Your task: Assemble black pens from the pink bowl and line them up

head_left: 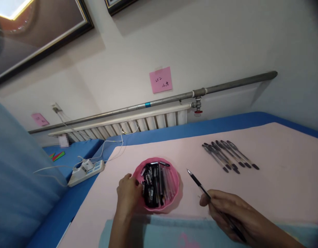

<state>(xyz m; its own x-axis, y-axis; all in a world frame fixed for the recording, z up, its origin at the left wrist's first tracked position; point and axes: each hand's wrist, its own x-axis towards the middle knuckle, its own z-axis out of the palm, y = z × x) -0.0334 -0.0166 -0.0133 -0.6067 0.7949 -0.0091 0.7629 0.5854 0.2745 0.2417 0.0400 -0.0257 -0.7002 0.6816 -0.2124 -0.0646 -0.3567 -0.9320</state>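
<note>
A pink bowl (174, 174) full of black pen caps and clear pen barrels sits on the pink mat (277, 179). My left hand (128, 194) rests at the bowl's left rim, its fingers curled in among the parts; what they pinch is hidden. My right hand (231, 210) is closed round a black pen (199, 182), whose uncapped tip points up and left toward the bowl. A row of several finished capped pens (230, 155) lies on the mat at the right, apart from both hands.
A white power strip (86, 170) with cables lies on the blue table cover (78, 193) at the left. A radiator (133, 125) and pipe run along the back wall. A pale blue sheet (154, 234) lies at the near edge.
</note>
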